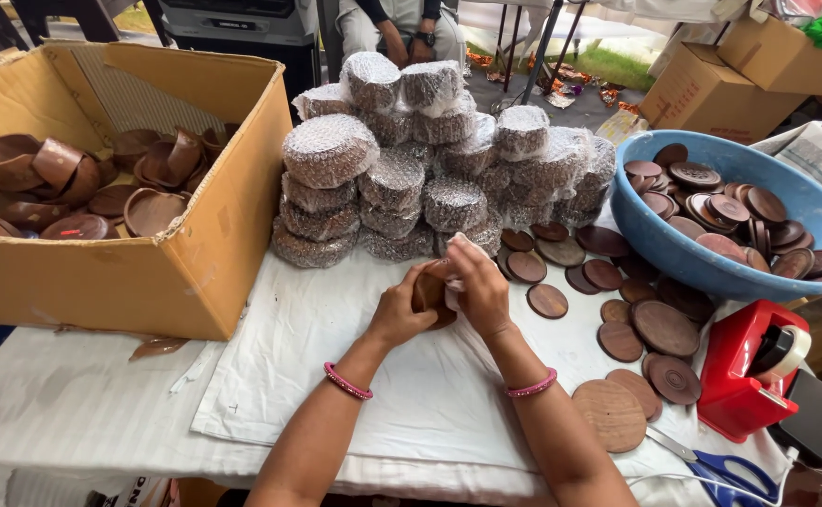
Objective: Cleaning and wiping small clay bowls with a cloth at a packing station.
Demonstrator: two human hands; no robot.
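My left hand (399, 308) and my right hand (478, 286) meet over the white cloth (317, 376), both closed around a small brown clay bowl (430, 293). A bit of white wrapping shows at my right fingertips. Each wrist wears a pink bangle. Just behind my hands rises a pile of foam-net wrapped bundles (430, 160). Flat brown round lids (617, 376) lie scattered to the right of my hands.
An open cardboard box (214, 244) with several brown clay bowls stands at the left. A blue tub (674, 253) of brown lids sits at the right, with a red tape dispenser (744, 371) and blue scissors (725, 469) in front. A seated person (401, 28) and cartons (711, 89) are behind.
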